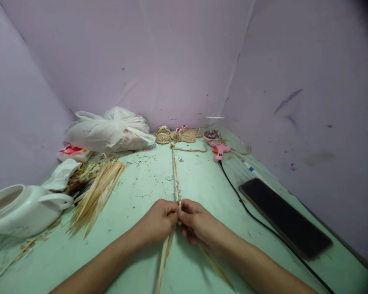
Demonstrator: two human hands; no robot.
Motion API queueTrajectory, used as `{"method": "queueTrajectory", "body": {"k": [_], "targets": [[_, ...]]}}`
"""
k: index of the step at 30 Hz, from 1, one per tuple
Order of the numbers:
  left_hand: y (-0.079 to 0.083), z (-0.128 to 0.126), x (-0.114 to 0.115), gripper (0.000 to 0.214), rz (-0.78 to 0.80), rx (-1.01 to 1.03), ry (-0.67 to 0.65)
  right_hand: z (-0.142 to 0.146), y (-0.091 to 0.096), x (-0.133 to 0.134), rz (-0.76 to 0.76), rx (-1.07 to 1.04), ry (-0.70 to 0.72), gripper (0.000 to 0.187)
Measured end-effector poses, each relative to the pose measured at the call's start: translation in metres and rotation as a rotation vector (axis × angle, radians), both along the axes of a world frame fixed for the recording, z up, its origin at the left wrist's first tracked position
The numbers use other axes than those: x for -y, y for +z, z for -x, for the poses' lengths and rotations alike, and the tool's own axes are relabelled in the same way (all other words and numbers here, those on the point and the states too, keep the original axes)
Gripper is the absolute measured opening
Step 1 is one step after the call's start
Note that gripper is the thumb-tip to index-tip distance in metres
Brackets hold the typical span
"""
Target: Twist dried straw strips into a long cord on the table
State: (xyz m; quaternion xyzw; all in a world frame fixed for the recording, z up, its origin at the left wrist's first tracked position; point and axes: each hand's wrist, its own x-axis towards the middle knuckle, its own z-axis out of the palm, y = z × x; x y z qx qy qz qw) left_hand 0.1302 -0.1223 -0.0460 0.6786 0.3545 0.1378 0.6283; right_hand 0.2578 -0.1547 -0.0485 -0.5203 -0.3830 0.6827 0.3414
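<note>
A thin straw braid [175, 171] runs straight across the pale green table [199, 183] from the far woven pieces to my hands. My left hand [158, 222] and my right hand [196, 222] meet at its near end, both with fingers pinched shut on the braid. Loose unbraided straw strands [164, 257] trail from under my hands toward me, and one more strand lies under my right forearm.
A bundle of dry straw [95, 196] lies left, beside a white jug [21, 208] and a white plastic bag [110, 130]. Woven straw pieces [178, 134] sit at the back. A pink glue gun [218, 150] with black cord [248, 212] and a dark phone [285, 216] lie right.
</note>
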Motion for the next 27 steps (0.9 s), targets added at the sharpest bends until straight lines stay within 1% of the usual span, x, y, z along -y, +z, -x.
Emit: {"method": "queueTrajectory", "body": {"k": [2, 4, 5, 7, 10, 12, 14, 16, 18, 19, 21, 23, 25, 27], "targets": [[-0.001, 0.001, -0.002, 0.017, -0.060, -0.063, 0.041, -0.002, -0.006, -0.001, -0.123, 0.101, 0.018, 0.006], [0.000, 0.003, -0.005, 0.017, -0.095, -0.137, 0.041, -0.004, -0.014, -0.004, -0.232, 0.175, 0.027, 0.013], [0.000, 0.004, -0.007, 0.016, -0.094, -0.165, 0.025, -0.005, -0.017, -0.006, -0.262, 0.192, 0.038, 0.016], [0.003, 0.006, -0.011, 0.017, -0.088, -0.224, 0.006, -0.006, -0.020, -0.007, -0.275, 0.191, 0.053, 0.019], [0.008, 0.008, -0.014, 0.019, -0.144, -0.347, 0.018, -0.006, -0.020, -0.007, -0.270, 0.160, 0.011, 0.016], [0.013, 0.008, -0.011, 0.023, -0.254, -0.481, 0.048, -0.005, -0.018, -0.006, -0.262, 0.145, -0.041, 0.014], [0.021, 0.008, -0.003, 0.027, -0.429, -0.651, 0.116, -0.004, -0.016, -0.004, -0.241, 0.115, -0.086, 0.013], [0.028, 0.005, 0.011, 0.028, -0.600, -0.801, 0.164, -0.002, -0.015, -0.003, -0.212, 0.049, -0.117, 0.014], [0.031, 0.000, 0.027, 0.025, -0.692, -0.882, 0.114, 0.000, -0.014, -0.002, -0.177, -0.023, -0.145, 0.014], [0.029, -0.003, 0.035, 0.024, -0.709, -0.905, 0.064, 0.001, -0.012, -0.001, -0.150, -0.052, -0.159, 0.015], [0.023, -0.011, 0.049, 0.030, -0.699, -0.928, -0.042, 0.002, -0.010, 0.000, -0.061, -0.089, -0.182, 0.017], [0.017, -0.017, 0.056, 0.037, -0.676, -0.913, -0.095, 0.003, -0.006, 0.001, 0.032, -0.104, -0.182, 0.019], [0.015, -0.017, 0.056, 0.033, -0.656, -0.842, -0.096, 0.002, -0.004, 0.001, 0.071, -0.096, -0.165, 0.018], [0.021, -0.012, 0.047, 0.024, -0.628, -0.727, -0.013, 0.001, -0.002, 0.001, 0.045, -0.089, -0.153, 0.016]]}}
